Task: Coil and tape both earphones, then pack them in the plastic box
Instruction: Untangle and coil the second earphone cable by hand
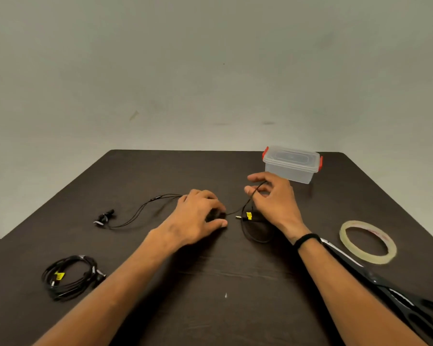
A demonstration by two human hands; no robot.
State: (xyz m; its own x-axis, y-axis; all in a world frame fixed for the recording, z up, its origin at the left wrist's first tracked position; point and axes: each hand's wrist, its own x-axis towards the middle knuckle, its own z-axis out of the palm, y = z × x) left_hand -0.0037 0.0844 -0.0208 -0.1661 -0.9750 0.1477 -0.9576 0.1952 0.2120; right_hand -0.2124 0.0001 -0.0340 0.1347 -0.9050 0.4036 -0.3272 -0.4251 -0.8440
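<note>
A: Between the two hands, what's there?

B: A thin black cable of the loose earphone [145, 208] runs from the left hand [198, 216] across to the right hand [273, 201]. Its jack [239, 217] with a small yellow tag [248, 215] lies just beside the right hand, pointing at the left thumb.

A: How is the left hand set?

B: Palm down on the dark table [210, 270], fingers curled over the cable, thumb alongside. It seems to pinch the cable against the table, though the fingertips hide the actual contact.

A: And the right?

B: Raised a little, fingers bent, the cable passing over its index finger and thumb. A loop of cable hangs below the hand and wrist onto the table. A black band [306, 239] sits on that wrist.

A: Where do the earbuds end up?

B: Well to the left of the left hand, the two earbuds [105, 217] lie on the table, their twin wires trailing back under that hand.

A: The other set?

B: The coiled earphone [70, 275], also with a yellow tag, lies near the left forearm, on its outer side, apart from it.

A: The box?

B: The plastic box [291, 164], clear with red clips and its lid on, stands just beyond the right hand.

A: Tape?

B: The tape roll [368, 242] lies flat to the right of the right wrist, beside black scissors [385, 285] that run along the right forearm.
</note>
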